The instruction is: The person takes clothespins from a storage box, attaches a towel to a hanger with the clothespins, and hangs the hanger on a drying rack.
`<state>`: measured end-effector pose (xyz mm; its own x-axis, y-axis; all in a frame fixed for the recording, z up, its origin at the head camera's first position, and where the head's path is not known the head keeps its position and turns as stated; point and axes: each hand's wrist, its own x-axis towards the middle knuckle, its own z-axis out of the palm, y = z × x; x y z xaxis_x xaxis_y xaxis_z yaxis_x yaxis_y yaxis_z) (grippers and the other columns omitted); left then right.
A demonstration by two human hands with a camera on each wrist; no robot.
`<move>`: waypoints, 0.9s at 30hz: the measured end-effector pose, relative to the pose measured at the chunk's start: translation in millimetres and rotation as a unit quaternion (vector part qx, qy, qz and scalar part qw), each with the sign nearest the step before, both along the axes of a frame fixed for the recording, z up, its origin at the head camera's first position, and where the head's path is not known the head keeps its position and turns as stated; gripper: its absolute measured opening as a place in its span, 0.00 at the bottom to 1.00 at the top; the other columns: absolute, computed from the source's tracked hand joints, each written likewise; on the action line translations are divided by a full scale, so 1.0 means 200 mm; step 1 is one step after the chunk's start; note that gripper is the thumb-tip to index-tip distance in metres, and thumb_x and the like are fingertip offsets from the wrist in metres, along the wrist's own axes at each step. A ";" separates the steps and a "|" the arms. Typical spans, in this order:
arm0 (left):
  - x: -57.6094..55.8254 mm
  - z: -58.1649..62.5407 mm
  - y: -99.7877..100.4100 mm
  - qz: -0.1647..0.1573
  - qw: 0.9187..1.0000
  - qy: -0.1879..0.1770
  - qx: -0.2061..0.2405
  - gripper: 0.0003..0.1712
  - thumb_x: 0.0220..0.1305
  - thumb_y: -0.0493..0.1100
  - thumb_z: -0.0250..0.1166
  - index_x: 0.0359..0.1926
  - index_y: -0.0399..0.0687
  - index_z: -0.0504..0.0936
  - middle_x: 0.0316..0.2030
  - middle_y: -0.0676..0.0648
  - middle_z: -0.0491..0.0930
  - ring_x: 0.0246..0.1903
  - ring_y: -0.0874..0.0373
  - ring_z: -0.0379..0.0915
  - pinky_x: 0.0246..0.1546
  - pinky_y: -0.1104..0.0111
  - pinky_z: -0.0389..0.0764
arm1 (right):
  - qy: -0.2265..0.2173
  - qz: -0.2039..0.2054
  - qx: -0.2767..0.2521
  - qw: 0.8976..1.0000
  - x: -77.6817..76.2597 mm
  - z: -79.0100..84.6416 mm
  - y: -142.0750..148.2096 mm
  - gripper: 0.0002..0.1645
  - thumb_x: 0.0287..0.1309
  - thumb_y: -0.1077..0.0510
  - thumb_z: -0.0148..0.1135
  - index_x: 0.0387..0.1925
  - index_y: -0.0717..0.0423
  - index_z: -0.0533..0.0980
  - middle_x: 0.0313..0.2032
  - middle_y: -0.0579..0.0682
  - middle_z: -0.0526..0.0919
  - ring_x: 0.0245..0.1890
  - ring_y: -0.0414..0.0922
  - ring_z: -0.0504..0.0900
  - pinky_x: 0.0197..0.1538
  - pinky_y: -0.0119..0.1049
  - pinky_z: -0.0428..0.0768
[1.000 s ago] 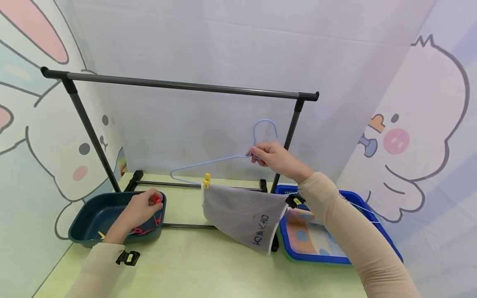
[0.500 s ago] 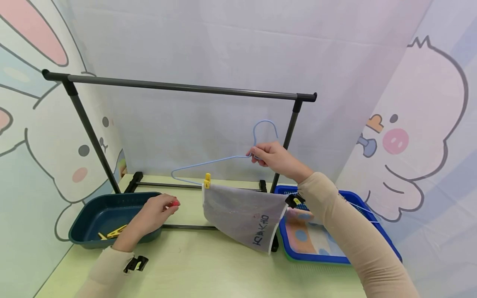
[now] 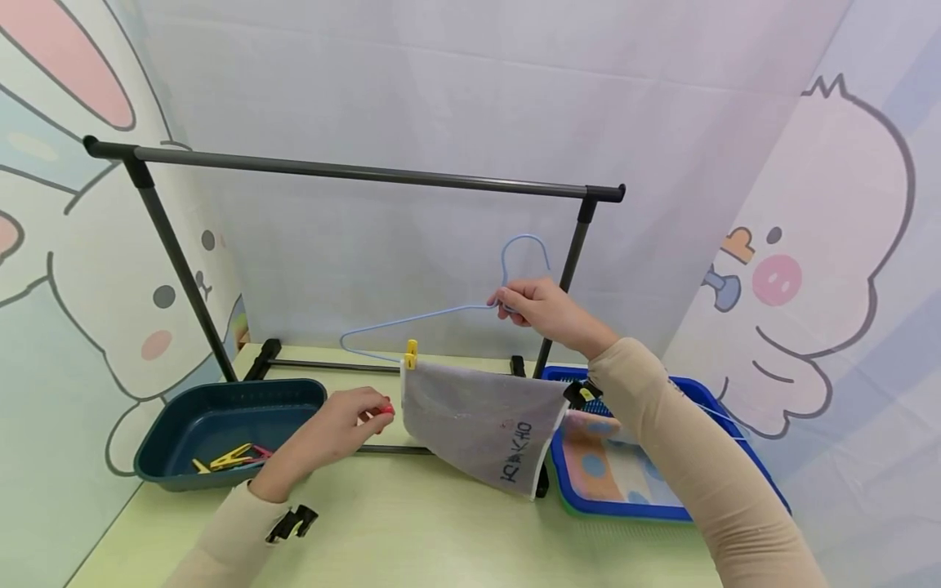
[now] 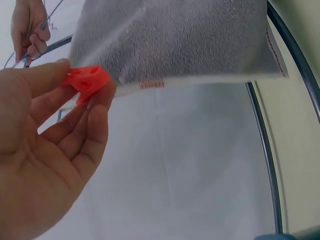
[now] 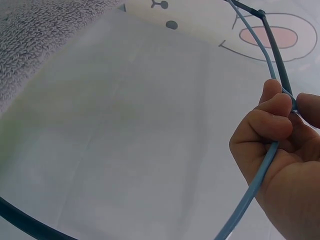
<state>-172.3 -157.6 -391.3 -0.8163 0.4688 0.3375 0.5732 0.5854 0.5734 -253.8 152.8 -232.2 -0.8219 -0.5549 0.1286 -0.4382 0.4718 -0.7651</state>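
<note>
My right hand grips a light blue wire hanger just below its hook, holding it in front of the rack. Over the hanger's lower bar hangs a grey towel with white edges and dark lettering. A yellow clothespin clips the towel's upper left corner to the bar. My left hand pinches a red clothespin between thumb and fingers, a little left of the towel. In the right wrist view, the fingers curl round the blue hanger wire.
A dark grey rack stands at the back. On the left sits a dark teal basin with several yellow and red clothespins. A blue basket at the right holds a patterned cloth and more hanger wire.
My left hand has moved right from over the basin toward the towel, carrying the red clothespin. My right hand has stayed nearly still with the hanger.
</note>
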 end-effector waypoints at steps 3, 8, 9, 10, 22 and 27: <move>-0.01 0.01 0.05 -0.018 1.000 -0.004 0.005 0.03 0.66 0.41 0.61 0.36 0.54 0.80 0.31 0.59 0.77 0.33 0.66 0.75 0.32 0.70 0.77 | -0.001 0.000 -0.001 1.000 0.00 0.00 0.00 0.19 0.72 0.52 0.46 0.40 0.58 0.81 0.29 0.53 0.78 0.24 0.49 0.67 0.35 0.37 0.70; -0.01 0.03 0.11 -0.044 0.999 0.005 0.019 0.06 0.65 0.40 0.61 0.41 0.46 0.81 0.35 0.58 0.78 0.34 0.65 0.75 0.32 0.70 0.77 | -0.001 0.002 -0.001 1.000 -0.02 -0.01 -0.01 0.19 0.71 0.52 0.46 0.40 0.58 0.81 0.28 0.53 0.77 0.24 0.47 0.67 0.36 0.38 0.70; -0.01 0.03 0.13 -0.048 0.999 0.006 0.021 0.07 0.65 0.40 0.61 0.43 0.45 0.81 0.35 0.57 0.79 0.34 0.64 0.75 0.32 0.70 0.77 | -0.001 0.002 0.000 1.000 -0.02 -0.01 -0.01 0.19 0.71 0.51 0.46 0.40 0.58 0.81 0.27 0.53 0.77 0.24 0.47 0.67 0.36 0.38 0.69; -0.02 0.03 0.14 -0.050 0.998 0.008 0.022 0.08 0.66 0.40 0.61 0.43 0.44 0.80 0.35 0.57 0.78 0.34 0.64 0.75 0.32 0.70 0.77 | -0.001 0.002 0.000 1.000 -0.02 -0.01 -0.01 0.19 0.71 0.51 0.46 0.40 0.58 0.81 0.27 0.53 0.77 0.24 0.47 0.66 0.37 0.38 0.69; -0.03 0.10 0.29 -0.064 0.997 -0.018 0.034 0.17 0.63 0.39 0.63 0.51 0.37 0.77 0.36 0.53 0.78 0.36 0.62 0.76 0.38 0.66 0.79 | -0.001 0.008 0.013 1.000 -0.03 -0.02 -0.01 0.19 0.72 0.52 0.45 0.41 0.58 0.80 0.27 0.53 0.76 0.28 0.56 0.69 0.38 0.42 0.71; -0.03 0.12 0.35 -0.079 0.995 -0.026 0.049 0.15 0.61 0.37 0.65 0.49 0.39 0.78 0.40 0.47 0.79 0.38 0.59 0.77 0.41 0.65 0.79 | -0.004 0.017 0.019 1.000 -0.04 -0.02 -0.02 0.19 0.72 0.52 0.45 0.42 0.57 0.81 0.27 0.54 0.77 0.27 0.54 0.69 0.35 0.40 0.71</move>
